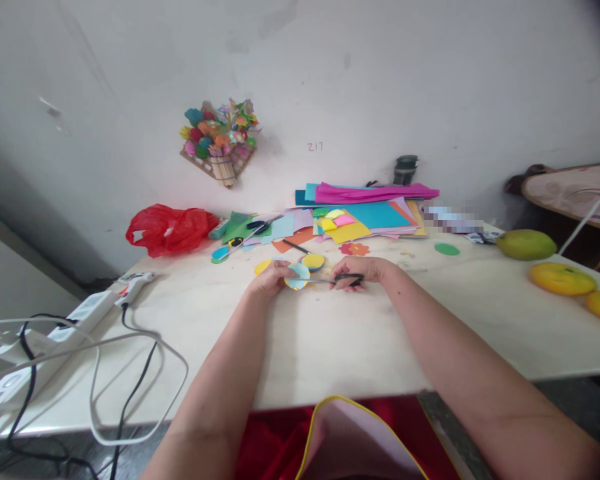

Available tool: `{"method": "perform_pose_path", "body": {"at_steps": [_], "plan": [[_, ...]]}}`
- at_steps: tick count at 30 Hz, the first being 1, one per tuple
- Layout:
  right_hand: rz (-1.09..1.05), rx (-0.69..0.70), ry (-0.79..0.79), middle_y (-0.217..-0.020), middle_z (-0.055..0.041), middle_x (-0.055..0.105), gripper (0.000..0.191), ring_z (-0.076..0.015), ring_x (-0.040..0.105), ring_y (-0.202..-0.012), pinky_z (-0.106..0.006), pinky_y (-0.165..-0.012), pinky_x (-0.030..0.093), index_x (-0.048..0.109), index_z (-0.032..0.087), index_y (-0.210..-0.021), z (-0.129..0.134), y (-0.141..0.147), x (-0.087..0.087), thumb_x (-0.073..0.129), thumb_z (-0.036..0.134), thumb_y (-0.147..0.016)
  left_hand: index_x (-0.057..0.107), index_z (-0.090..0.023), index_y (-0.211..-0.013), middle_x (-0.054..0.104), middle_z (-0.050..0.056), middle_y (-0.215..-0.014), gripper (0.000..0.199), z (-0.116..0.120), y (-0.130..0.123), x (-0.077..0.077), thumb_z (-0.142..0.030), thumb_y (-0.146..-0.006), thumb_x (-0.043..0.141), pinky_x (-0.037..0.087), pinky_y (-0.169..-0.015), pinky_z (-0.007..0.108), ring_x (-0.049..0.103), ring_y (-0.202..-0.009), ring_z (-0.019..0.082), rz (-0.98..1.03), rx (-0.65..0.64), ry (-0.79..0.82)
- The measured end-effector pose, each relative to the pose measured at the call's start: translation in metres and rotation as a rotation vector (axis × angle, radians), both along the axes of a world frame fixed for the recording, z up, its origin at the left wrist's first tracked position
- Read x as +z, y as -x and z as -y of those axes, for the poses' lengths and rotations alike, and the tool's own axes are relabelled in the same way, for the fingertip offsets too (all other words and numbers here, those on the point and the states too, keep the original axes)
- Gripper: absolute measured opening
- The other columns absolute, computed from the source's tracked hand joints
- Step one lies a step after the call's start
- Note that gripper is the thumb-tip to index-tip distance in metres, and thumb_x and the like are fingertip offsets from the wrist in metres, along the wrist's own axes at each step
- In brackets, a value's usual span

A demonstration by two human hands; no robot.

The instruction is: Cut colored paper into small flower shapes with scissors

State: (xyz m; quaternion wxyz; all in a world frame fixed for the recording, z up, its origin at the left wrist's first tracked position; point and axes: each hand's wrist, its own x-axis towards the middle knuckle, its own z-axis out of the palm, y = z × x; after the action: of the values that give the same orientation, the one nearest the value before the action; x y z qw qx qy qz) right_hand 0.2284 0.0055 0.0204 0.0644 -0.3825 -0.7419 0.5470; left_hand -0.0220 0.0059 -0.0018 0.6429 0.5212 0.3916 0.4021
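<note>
My left hand pinches a light blue paper flower by its left edge, with some yellow showing along its rim. In my right hand is a pair of scissors with dark handles, my fingers wrapped round them. Their blades point left and reach the flower's lower right part; whether they are cutting through it I cannot tell. Just behind lie a round yellow paper piece and a dark pen-like stick. Another yellow piece sits partly behind my left hand. A red and orange paper flower lies beyond my right hand.
Stacked coloured sheets and a red plastic bag stand along the wall. A second pair of scissors rests on paper. Several mango-like fruits lie at right. A power strip with loose cables occupies the left edge.
</note>
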Motion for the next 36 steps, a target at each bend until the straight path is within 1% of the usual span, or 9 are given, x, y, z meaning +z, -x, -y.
{"method": "perform_pose_path", "body": {"at_steps": [3, 6, 9, 12, 19, 25, 30, 36], "plan": [[-0.024, 0.03, 0.03, -0.051, 0.003, 0.058, 0.032, -0.0048, 0.044, -0.037, -0.018, -0.036, 0.033, 0.064, 0.01, -0.084, -0.006, 0.003, -0.001, 0.071, 0.036, -0.066, 0.067, -0.009, -0.058, 0.062, 0.004, -0.051, 0.016, 0.0, 0.001, 0.002, -0.015, -0.044, 0.069, 0.042, -0.055, 0.027, 0.055, -0.048, 0.014, 0.004, 0.0, -0.012], [-0.026, 0.051, 0.04, -0.054, 0.0017, 0.061, 0.033, -0.006, 0.048, -0.038, -0.018, -0.037, 0.031, 0.065, 0.01, -0.087, -0.012, 0.004, 0.002, 0.069, 0.036, -0.067, 0.069, -0.009, -0.061, 0.063, 0.005, -0.054, 0.018, 0.0, 0.004, 0.004, -0.016, -0.045, 0.069, 0.041, -0.055, 0.027, 0.055, -0.049, 0.014, 0.002, 0.009, -0.033], [-0.013, 0.099, 0.029, -0.056, 0.0004, 0.063, 0.031, -0.007, 0.051, -0.04, -0.018, -0.037, 0.029, 0.065, 0.01, -0.088, -0.02, 0.005, 0.006, 0.068, 0.033, -0.068, 0.068, -0.009, -0.061, 0.063, 0.005, -0.055, 0.016, -0.001, 0.008, 0.005, -0.016, -0.046, 0.068, 0.041, -0.055, 0.027, 0.055, -0.05, 0.014, 0.0, 0.025, -0.028], [-0.002, 0.123, 0.015, -0.056, 0.0, 0.064, 0.027, -0.0067, 0.05, -0.039, -0.018, -0.036, 0.027, 0.065, 0.01, -0.086, -0.027, 0.007, 0.007, 0.067, 0.03, -0.068, 0.067, -0.009, -0.058, 0.061, 0.004, -0.053, 0.013, -0.001, 0.01, 0.004, -0.016, -0.047, 0.067, 0.039, -0.053, 0.026, 0.054, -0.048, 0.013, -0.002, 0.043, -0.028], [-0.003, 0.086, 0.049, -0.054, 0.0006, 0.064, 0.022, -0.0054, 0.046, -0.036, -0.018, -0.035, 0.026, 0.065, 0.012, -0.084, -0.022, 0.014, 0.0, 0.066, 0.026, -0.068, 0.068, -0.009, -0.061, 0.064, 0.005, -0.054, 0.019, -0.001, 0.01, 0.003, -0.014, -0.043, 0.067, 0.044, -0.056, 0.027, 0.057, -0.05, 0.015, -0.014, 0.053, 0.025], [0.015, 0.073, 0.108, -0.055, -0.0001, 0.064, 0.024, -0.0061, 0.047, -0.036, -0.018, -0.036, 0.031, 0.065, 0.011, -0.085, -0.02, 0.013, 0.003, 0.066, 0.028, -0.068, 0.068, -0.008, -0.062, 0.064, 0.005, -0.055, 0.017, -0.004, 0.011, -0.001, -0.013, -0.046, 0.066, 0.045, -0.054, 0.026, 0.058, -0.05, 0.015, -0.013, 0.037, 0.027], [-0.008, 0.066, 0.083, -0.053, 0.0005, 0.063, 0.023, -0.0053, 0.046, -0.035, -0.017, -0.034, 0.027, 0.065, 0.011, -0.086, -0.022, 0.011, -0.001, 0.065, 0.024, -0.068, 0.067, -0.009, -0.061, 0.064, 0.004, -0.054, 0.015, -0.004, 0.011, 0.0, -0.01, -0.046, 0.064, 0.044, -0.054, 0.026, 0.057, -0.049, 0.014, 0.011, 0.032, 0.028], [0.003, 0.05, 0.074, -0.053, 0.0013, 0.062, 0.021, -0.0047, 0.045, -0.035, -0.017, -0.034, 0.026, 0.065, 0.011, -0.086, -0.023, 0.011, -0.003, 0.064, 0.021, -0.068, 0.067, -0.009, -0.06, 0.065, 0.005, -0.055, 0.014, -0.003, 0.01, 0.001, -0.01, -0.046, 0.063, 0.044, -0.055, 0.026, 0.057, -0.049, 0.014, 0.003, 0.029, 0.029]]}}
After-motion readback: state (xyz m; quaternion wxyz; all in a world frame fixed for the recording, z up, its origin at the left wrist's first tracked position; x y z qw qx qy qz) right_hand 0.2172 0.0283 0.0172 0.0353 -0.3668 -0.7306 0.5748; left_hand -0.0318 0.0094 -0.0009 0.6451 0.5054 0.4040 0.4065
